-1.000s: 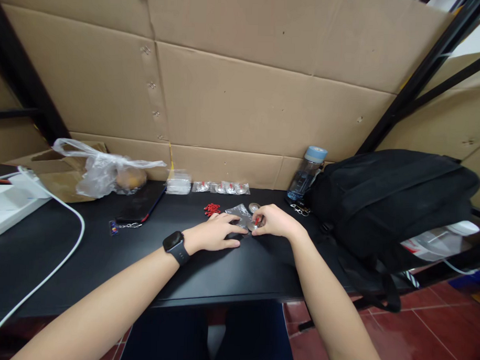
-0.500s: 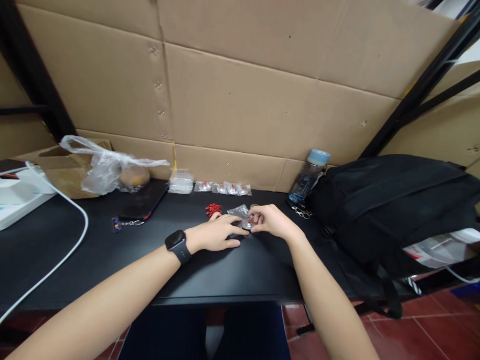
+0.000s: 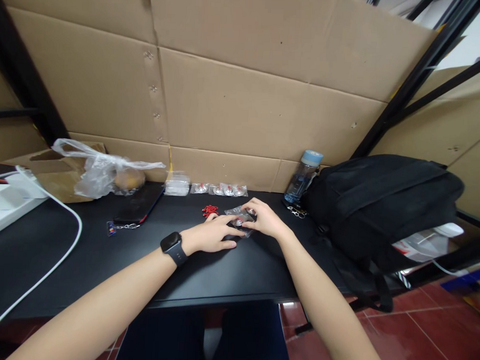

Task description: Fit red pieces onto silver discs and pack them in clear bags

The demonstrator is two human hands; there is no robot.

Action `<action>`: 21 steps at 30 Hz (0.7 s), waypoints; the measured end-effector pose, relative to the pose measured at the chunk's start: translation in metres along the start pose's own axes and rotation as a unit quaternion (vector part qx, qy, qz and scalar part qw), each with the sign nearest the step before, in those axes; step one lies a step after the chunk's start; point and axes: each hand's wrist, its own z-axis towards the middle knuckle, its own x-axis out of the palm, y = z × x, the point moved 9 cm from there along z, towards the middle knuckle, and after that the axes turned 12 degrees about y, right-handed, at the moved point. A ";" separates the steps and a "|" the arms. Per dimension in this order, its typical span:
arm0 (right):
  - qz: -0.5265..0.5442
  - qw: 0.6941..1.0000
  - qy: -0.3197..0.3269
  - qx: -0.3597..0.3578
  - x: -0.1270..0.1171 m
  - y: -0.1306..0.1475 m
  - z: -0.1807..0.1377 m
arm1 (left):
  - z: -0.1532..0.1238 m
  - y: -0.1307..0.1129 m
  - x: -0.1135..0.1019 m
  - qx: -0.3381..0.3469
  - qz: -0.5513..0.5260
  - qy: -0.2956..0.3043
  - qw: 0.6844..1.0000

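A small clear plastic bag (image 3: pixel 233 212) lies on the black table between my hands, with a shiny silver round piece (image 3: pixel 239 221) and a bit of red showing in it. My left hand (image 3: pixel 212 235) rests palm down with fingers stretched out, its fingertips on the near side of the bag. Over the right side of the bag, my right hand (image 3: pixel 265 218) curls its fingers and thumb around another small silver round piece (image 3: pixel 252 212), partly hidden by them. Just behind my left fingers sits a little heap of red cords or clasps (image 3: pixel 210 211).
Several packed silver pieces (image 3: pixel 228 190) line the back, beside a stack of clear bags (image 3: pixel 177 183). Left are a black tablet-like slab (image 3: pixel 138 210), a keychain (image 3: pixel 111 228), a plastic bag (image 3: pixel 96 175) and a power strip (image 3: pixel 10 209). A bottle (image 3: pixel 299 179) and black backpack (image 3: pixel 381 206) stand right.
My right fingers have shifted from a pinch at the bag's right to a wider curl reaching farther back over it. My left hand stays on the bag. The whole view has shifted slightly.
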 end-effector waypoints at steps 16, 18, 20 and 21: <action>-0.163 0.980 -0.058 0.103 0.014 -0.006 0.013 | 0.000 0.010 0.000 -0.035 0.008 0.021 0.999; -0.163 0.979 -0.053 0.111 0.014 -0.005 0.014 | 0.000 0.012 0.000 -0.036 0.005 0.021 0.999; -0.148 0.981 -0.044 0.114 0.014 -0.005 0.014 | 0.000 0.015 0.001 -0.039 0.000 0.022 0.999; -0.134 0.984 -0.041 0.113 0.014 -0.006 0.014 | -0.001 0.016 0.002 -0.040 -0.002 0.024 0.999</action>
